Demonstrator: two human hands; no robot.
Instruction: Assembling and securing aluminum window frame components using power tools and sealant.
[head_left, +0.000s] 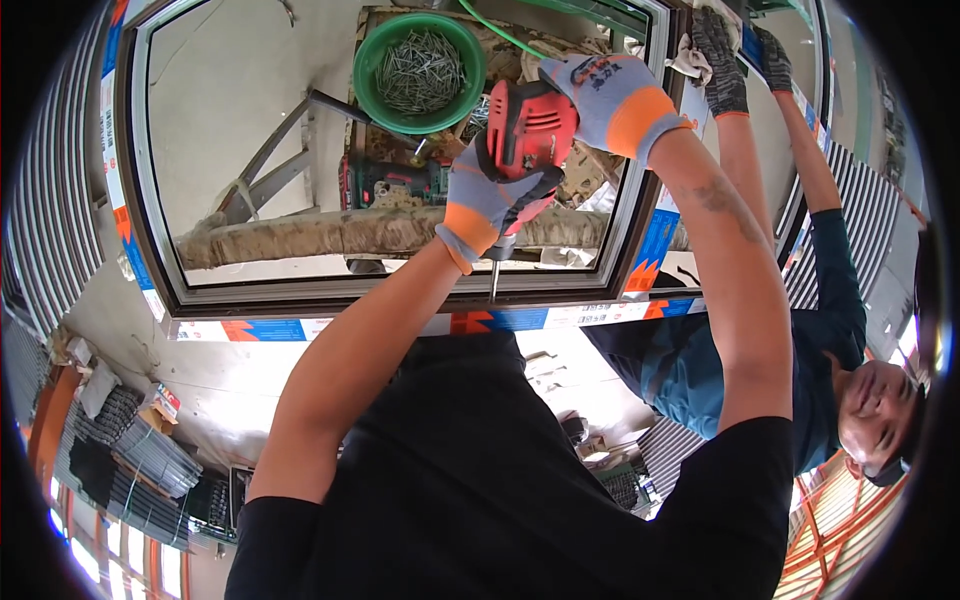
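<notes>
Both hands grasp the red drill: left hand around its body, right hand behind, toward two o'clock. Its axis runs roughly twelve-to-six, bit at the window frame's six-o'clock bar, left hand nearer.

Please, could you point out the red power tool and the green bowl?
Red power tool (533, 128), head view: on its red housing.
Green bowl (361, 75), head view: on its left rim.
</notes>
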